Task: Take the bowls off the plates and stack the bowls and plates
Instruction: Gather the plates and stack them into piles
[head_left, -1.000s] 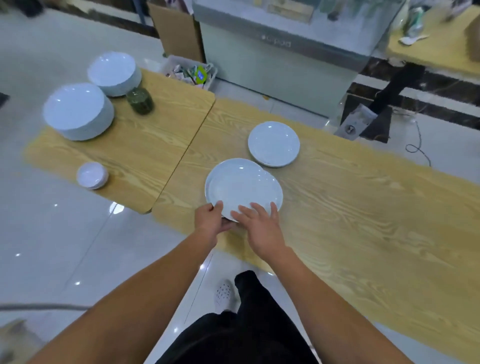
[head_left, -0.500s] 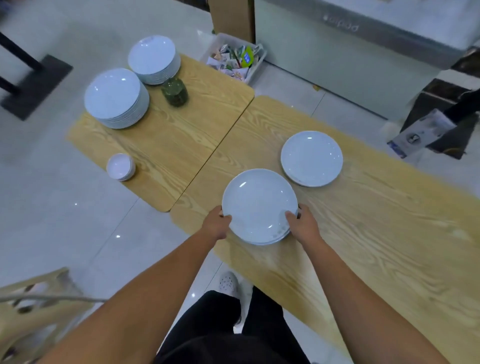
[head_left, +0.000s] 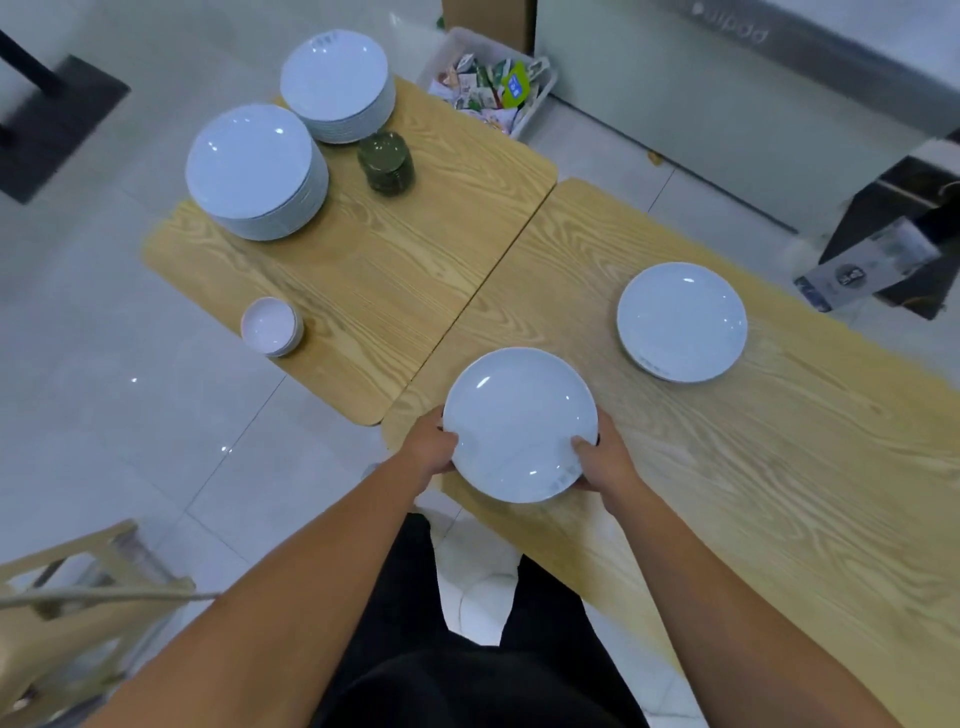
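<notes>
The left hand (head_left: 434, 441) and right hand (head_left: 602, 457) clasp the plate (head_left: 519, 423) by opposite rims near the desk (head_left: 753, 467) edge, probably to carry it level toward the plate stacks (head_left: 254, 171) at ten o'clock.

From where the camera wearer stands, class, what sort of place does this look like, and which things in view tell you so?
Probably a restaurant or canteen: two tall stacks of white plates on wooden tables, and a bin of packets beside a steel counter.
</notes>
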